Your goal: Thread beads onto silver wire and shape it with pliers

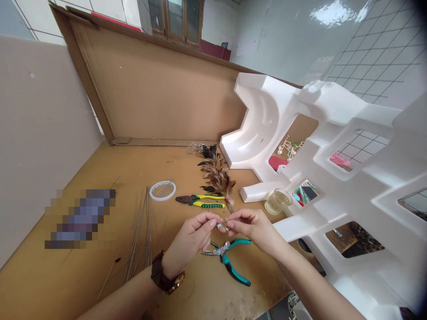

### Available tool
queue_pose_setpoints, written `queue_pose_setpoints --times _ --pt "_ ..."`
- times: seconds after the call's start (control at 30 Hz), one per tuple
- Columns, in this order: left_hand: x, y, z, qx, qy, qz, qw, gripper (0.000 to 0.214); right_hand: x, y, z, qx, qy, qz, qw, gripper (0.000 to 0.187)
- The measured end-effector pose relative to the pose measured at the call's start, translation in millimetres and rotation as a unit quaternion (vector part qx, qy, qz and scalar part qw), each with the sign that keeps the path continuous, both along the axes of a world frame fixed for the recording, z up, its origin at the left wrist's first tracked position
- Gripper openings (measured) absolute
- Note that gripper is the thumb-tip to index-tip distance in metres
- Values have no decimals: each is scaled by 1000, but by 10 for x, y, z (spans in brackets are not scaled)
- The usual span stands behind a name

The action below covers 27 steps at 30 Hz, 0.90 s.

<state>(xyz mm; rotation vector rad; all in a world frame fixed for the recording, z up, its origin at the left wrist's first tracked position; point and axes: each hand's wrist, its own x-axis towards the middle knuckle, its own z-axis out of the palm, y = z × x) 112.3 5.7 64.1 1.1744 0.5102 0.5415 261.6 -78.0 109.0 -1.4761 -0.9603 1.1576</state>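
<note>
My left hand (199,229), with a dark watch (165,273) on its wrist, pinches one end of a small strand of clear beads (220,226). Close beside it, my right hand (248,223) pinches the other side of the strand with thumb and forefinger. More clear beads (224,249) show just below the fingers; whether they hang from the strand cannot be made out. Beneath both hands lie teal-handled needle-nose pliers (235,262), spread apart on the table. Beyond my fingers rest yellow-and-green pliers (202,201).
Thin wires (143,235) lie left of my hands. Farther back are a white ring (163,190) and a bundle of brown feathers (215,171). A glass of yellowish liquid (278,201) stands right, beside a large white foam piece (360,178). A cardboard panel (160,89) borders the back.
</note>
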Motion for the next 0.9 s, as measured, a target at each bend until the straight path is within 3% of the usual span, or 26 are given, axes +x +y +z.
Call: queue_pose_setpoints --times 0.4,0.67,0.9 --pt "-34 55 0 69 4 -70 995 29 56 -11 58 -35 69 18 997 25" --pt "-30 67 44 -11 -27 -127 991 31 91 -35 50 1 64 15 998 24" --pt "-15 32 50 -112 -27 -147 982 18 78 -39 28 -2 56 31 998 25"
